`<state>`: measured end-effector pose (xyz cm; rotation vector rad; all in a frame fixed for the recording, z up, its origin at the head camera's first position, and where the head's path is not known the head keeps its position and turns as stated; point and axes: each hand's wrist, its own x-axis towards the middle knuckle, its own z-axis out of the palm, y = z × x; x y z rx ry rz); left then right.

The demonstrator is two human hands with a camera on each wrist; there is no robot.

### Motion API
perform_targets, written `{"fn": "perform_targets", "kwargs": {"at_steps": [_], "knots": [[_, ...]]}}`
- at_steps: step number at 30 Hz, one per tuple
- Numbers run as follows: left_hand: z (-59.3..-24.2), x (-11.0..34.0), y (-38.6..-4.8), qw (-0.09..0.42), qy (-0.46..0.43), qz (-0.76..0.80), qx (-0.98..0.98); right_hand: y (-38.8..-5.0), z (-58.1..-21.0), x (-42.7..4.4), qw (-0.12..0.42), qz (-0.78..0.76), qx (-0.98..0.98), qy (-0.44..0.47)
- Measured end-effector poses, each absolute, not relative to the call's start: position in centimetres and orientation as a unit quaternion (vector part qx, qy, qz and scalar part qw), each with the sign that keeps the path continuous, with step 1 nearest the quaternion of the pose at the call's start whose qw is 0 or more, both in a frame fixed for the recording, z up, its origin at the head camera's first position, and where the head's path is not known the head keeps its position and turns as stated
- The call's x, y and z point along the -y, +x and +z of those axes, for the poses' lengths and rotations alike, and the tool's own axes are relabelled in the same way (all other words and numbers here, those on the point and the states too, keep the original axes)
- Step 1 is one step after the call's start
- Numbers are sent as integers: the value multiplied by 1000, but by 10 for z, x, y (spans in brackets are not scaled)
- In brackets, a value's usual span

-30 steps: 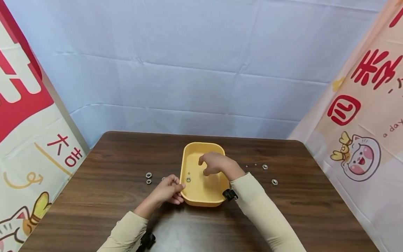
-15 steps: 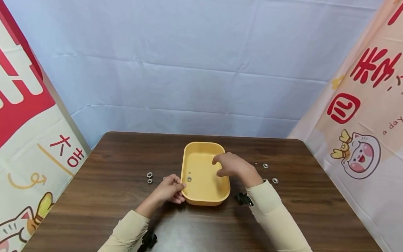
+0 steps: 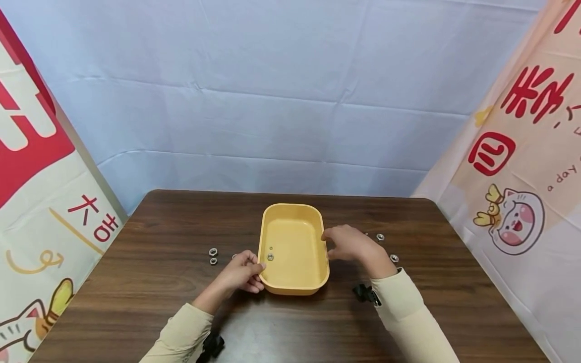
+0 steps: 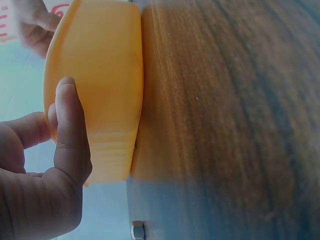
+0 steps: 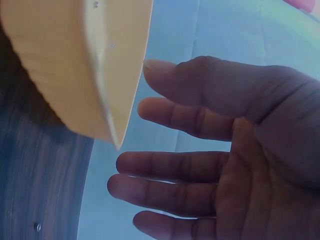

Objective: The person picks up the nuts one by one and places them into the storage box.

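Observation:
In the head view a yellow plastic tray (image 3: 297, 272) stands upright on the table. A hex nut (image 3: 270, 257) and a tiny nut (image 3: 271, 248) lie inside it near its left wall. My left hand (image 3: 242, 272) pinches the tray's left rim; in the left wrist view a finger lies along the outer wall (image 4: 110, 75). Just off the right rim hovers my right hand (image 3: 354, 246). In the right wrist view that hand (image 5: 225, 150) has its fingers spread, holding nothing. Whether a fingertip touches the rim I cannot tell.
Left of the tray are two hex nuts (image 3: 213, 256) and another partly behind the left hand. Two more, a rear nut (image 3: 380, 237) and a front nut (image 3: 394, 258), lie right of the right hand. The wooden table (image 3: 290, 333) ends at a hanging cloth (image 3: 272, 126).
My right hand has moved right, from above the tray's inside to beyond its right rim. The left hand keeps its grip, and the tray stays in place.

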<state>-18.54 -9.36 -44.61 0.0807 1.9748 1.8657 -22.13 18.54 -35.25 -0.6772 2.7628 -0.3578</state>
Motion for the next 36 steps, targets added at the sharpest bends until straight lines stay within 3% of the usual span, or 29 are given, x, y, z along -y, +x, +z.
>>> {"fn": "perform_targets", "kwargs": {"at_steps": [36], "knots": [[-452, 92, -188, 182, 27, 681, -708, -210, -390, -276, 113, -134, -969, -175]]}}
